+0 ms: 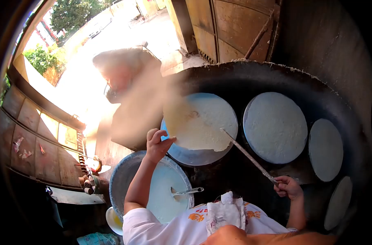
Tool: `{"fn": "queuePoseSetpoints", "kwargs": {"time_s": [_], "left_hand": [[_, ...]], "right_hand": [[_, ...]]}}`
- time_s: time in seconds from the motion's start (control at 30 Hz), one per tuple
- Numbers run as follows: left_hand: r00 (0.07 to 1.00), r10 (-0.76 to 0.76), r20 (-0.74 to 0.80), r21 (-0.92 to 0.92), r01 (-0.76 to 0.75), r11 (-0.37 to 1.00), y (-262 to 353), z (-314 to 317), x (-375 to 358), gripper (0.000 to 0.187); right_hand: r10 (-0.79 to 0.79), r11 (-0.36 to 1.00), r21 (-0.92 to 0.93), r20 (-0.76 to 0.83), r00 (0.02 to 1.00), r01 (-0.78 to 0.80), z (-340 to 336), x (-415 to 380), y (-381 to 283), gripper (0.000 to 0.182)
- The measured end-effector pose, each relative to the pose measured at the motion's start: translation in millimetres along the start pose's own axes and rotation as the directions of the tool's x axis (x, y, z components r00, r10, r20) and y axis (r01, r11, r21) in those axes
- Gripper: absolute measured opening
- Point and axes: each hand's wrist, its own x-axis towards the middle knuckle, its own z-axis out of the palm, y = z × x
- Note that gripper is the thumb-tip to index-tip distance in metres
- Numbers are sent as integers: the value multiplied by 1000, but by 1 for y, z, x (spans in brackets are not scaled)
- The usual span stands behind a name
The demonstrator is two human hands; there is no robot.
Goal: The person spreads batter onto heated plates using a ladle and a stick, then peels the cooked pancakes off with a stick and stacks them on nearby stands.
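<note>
My left hand pinches the near left edge of a thin, pale crepe. The crepe lies on a round griddle, covering most of it and leaving a strip of the near rim bare. A long, thin stick is gripped in my right hand, its far tip at the crepe's right side. Below my left forearm stands a large basin of white batter. In it rests a ladle, its handle pointing right. A pale blur hides part of the crepe's upper left.
To the right, a second griddle and a third carry pale rounds; another round sits lower right. A dark curved wall rings them. Another person is beyond the left side. A small pot of rolled pieces stands left.
</note>
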Motion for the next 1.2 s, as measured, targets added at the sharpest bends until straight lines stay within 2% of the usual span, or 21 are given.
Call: {"fn": "queuePoseSetpoints", "kwargs": {"time_s": [0.03,0.07,0.1,0.13,0.2,0.23,0.27,0.33,0.43,0.5,0.57,0.6,0.67,0.7,0.73,0.77,0.8,0.9,0.93,0.97,1.2], "left_hand": [[986,-167,-17,-23,167,986,10,-3,-12,32],[848,-528,40,-275,518,810,14,5,-16,56],[428,-843,327,-696,713,92,8,21,-19,77],[326,-778,537,-693,696,-187,-6,30,-25,82],[190,-744,640,-678,596,-430,-51,65,-28,86],[98,-798,594,-685,583,-438,-75,87,-34,86],[22,-880,474,-449,866,-220,-115,107,-64,89],[141,-877,459,-22,989,147,-96,90,-28,90],[212,-919,332,23,972,233,-105,95,-55,91],[-126,-817,563,-148,957,-250,-33,57,-15,88],[-269,-729,629,-38,926,-375,13,38,-42,77],[-101,-651,753,-292,835,-466,51,26,-41,72],[52,-755,654,-554,712,-431,109,30,-72,77],[301,-778,551,-620,772,-141,131,38,-81,87],[444,-777,447,-526,833,173,143,46,-75,88],[593,-720,361,-376,799,470,148,49,-64,90],[734,-620,276,2,645,764,144,48,-46,73],[832,-506,229,227,460,859,120,58,-39,48],[932,-297,208,141,271,952,90,53,-29,25],[941,-292,171,138,271,953,88,51,-30,16],[947,-229,223,-79,252,964,44,34,63,19]], "right_hand": [[-4,999,38,19,1000,4,-6,4,-1,33],[-58,998,20,64,996,57,-3,15,-11,34],[-70,997,44,78,994,67,-6,28,-16,35],[-48,997,69,83,995,42,-9,35,-14,35],[-48,997,62,119,992,41,-19,63,-35,35],[-39,997,75,116,992,31,-21,64,-34,35],[-65,994,95,166,984,50,-27,65,-36,34],[-63,997,50,30,998,62,-30,62,-44,34],[-120,975,-205,-180,976,82,-34,64,-71,32],[-201,914,-399,-281,939,76,-38,63,-84,32],[-211,915,-396,-309,927,77,-42,67,-90,33],[-221,916,-390,-310,925,88,-41,68,-90,32],[-216,930,-355,-322,922,94,-36,67,-84,32],[-211,939,-330,-329,921,97,-32,72,-80,32],[-204,947,-307,-333,920,99,-27,77,-74,32],[-188,958,-270,-337,923,96,-22,83,-68,31],[-174,967,-236,-341,924,95,-16,89,-62,31],[-242,956,-253,-410,879,145,-2,78,-35,30],[-289,940,-299,-449,845,163,0,70,-26,30],[-313,926,-342,-462,829,159,0,69,-22,30],[-388,894,-419,-543,745,160,2,48,-2,32]]}}
